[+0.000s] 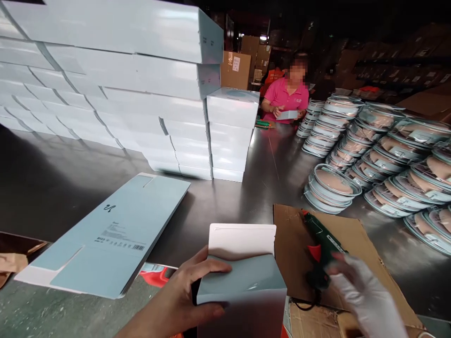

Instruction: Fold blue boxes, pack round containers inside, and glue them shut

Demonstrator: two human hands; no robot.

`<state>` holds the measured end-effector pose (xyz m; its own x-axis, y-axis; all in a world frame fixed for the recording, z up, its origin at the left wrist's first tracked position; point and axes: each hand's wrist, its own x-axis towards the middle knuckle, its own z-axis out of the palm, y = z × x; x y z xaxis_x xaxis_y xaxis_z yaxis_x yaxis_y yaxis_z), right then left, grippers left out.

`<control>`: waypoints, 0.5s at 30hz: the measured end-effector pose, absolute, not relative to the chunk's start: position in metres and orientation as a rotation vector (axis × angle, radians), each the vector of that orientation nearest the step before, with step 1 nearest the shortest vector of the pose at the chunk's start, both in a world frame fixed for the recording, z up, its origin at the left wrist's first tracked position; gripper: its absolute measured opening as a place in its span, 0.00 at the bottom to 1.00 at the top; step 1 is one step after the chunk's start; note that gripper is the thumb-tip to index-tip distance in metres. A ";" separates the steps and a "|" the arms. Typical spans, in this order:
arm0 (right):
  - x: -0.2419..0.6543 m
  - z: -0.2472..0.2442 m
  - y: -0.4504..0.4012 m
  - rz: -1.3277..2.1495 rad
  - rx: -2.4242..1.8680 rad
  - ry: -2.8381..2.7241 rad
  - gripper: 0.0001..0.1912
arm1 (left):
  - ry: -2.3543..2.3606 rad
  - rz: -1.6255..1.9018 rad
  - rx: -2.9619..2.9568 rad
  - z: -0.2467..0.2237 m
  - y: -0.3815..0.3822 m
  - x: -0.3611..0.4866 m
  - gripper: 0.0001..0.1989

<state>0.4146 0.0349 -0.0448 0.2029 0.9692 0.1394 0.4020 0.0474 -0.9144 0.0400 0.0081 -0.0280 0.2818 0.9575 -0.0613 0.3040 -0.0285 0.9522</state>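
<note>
Centrally, a pale-blue paperboard carton (252,277), white flap (241,241) raised, is pinched between thumb and fingers of the left hand (186,284); to its right, the blurred, white-gloved right hand (362,288) half-curls beside a green glue gun (322,232), grip unclear.

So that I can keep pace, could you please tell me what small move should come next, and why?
Probably fold down the raised flap with the right hand: a thin line, perhaps glue, edges it, the left hand holds the box, and the glue gun lies on cardboard.
</note>
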 end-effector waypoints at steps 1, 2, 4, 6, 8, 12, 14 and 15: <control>0.394 -0.046 0.033 0.899 -1.318 -1.447 0.38 | 1.190 0.826 1.549 -0.031 0.008 0.042 0.21; 0.372 -0.049 0.033 0.989 -1.211 -1.509 0.51 | 1.165 0.850 1.548 -0.036 0.008 0.043 0.21; 0.335 -0.056 0.034 1.134 -1.066 -1.627 0.59 | 1.114 0.963 1.504 -0.053 0.004 0.048 0.21; 0.313 -0.063 0.034 1.141 -0.964 -1.729 0.55 | 1.050 1.204 1.374 -0.071 -0.002 0.056 0.19; 0.308 -0.064 0.034 1.046 -0.907 -1.864 0.46 | 0.960 1.483 1.180 -0.086 -0.006 0.065 0.19; 0.315 -0.051 0.040 0.778 -0.764 -2.188 0.31 | 0.865 1.635 1.151 -0.090 -0.005 0.072 0.21; 0.318 -0.043 0.046 0.686 -0.643 -2.281 0.26 | 0.872 1.499 1.323 -0.083 -0.002 0.068 0.16; 0.319 -0.039 0.049 0.660 -0.613 -2.310 0.24 | 0.876 1.417 1.394 -0.078 -0.001 0.065 0.12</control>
